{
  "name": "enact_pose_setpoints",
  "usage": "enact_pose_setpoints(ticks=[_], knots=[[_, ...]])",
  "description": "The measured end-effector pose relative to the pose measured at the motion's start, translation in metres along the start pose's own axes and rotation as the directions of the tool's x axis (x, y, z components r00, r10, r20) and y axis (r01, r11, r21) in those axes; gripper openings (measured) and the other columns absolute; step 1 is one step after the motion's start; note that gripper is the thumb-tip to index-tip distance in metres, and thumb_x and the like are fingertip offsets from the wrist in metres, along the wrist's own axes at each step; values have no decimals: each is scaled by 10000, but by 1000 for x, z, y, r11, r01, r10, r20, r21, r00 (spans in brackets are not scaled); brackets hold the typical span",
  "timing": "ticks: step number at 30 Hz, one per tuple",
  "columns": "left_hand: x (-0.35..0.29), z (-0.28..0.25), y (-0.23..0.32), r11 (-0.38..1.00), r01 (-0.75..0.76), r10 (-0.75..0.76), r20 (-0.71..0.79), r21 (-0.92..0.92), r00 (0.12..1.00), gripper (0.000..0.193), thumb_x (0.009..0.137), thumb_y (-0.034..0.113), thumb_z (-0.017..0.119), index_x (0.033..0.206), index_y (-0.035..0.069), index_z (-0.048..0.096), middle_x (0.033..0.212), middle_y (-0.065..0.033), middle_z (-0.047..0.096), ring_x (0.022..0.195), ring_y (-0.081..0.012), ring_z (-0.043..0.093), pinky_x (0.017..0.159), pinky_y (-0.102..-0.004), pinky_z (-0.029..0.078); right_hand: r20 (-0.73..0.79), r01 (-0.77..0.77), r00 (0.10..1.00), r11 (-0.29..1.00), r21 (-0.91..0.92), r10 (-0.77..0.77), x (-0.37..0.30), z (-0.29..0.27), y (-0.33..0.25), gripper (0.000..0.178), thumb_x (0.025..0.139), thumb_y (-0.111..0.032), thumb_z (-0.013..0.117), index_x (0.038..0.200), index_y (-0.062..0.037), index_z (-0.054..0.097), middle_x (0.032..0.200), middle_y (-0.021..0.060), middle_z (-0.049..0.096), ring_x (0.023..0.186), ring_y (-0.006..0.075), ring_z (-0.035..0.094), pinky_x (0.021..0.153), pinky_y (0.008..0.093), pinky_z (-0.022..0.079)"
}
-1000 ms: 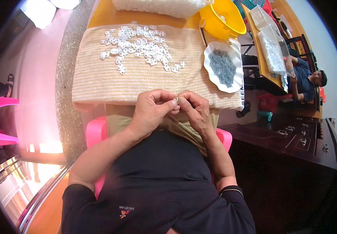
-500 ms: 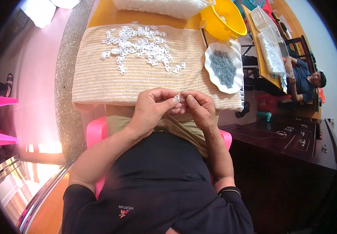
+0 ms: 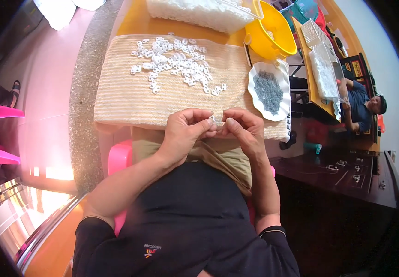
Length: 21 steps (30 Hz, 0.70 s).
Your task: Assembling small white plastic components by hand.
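Over the near edge of the towel (image 3: pixel 130 102), my left hand (image 3: pixel 185 134) pinches a small white plastic piece with holes (image 3: pixel 213 118) between thumb and fingers. My right hand (image 3: pixel 248 131) is just to its right, thumb and forefinger pressed together; whatever is between them is too small to make out. A narrow gap separates the two hands' fingertips. Farther off on the towel lies a loose spread of similar white pieces (image 3: pixel 190 69). To the right, a white wavy-edged dish (image 3: pixel 280 79) holds a heap of small grey parts (image 3: pixel 267 94).
A clear bin (image 3: pixel 258 10) full of white pieces stands at the far edge, beside a yellow basin (image 3: pixel 280 44). At right, another person (image 3: pixel 361 101) sits at a table with a clear bin (image 3: pixel 338 69). A pink stool (image 3: pixel 1 136) is at far left.
My right fingertips have drawn a little away from the white piece, which stays in my left hand. The whole view has shifted slightly, so the table appears lower and farther right.
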<state>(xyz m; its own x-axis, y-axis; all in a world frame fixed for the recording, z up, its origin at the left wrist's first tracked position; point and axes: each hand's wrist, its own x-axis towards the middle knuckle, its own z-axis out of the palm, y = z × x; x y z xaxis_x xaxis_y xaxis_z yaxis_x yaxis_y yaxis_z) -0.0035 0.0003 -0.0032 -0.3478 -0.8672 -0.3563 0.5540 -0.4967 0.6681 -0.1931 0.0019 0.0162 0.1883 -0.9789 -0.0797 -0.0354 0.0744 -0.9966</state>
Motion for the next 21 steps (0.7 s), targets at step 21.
enact_pose_setpoints(ticks=[21], knots=[[-1,-2,4,983,-102,84,-121,-150,989,134,879,39,626,1003,-7,601,843,-79,648,739,-126,640,680,-228,543,446,542,835,338,-769,-324,180,60,-27,208,811,-162,653,985,-52,685,949,111,659,861,286,630,754,365,490]])
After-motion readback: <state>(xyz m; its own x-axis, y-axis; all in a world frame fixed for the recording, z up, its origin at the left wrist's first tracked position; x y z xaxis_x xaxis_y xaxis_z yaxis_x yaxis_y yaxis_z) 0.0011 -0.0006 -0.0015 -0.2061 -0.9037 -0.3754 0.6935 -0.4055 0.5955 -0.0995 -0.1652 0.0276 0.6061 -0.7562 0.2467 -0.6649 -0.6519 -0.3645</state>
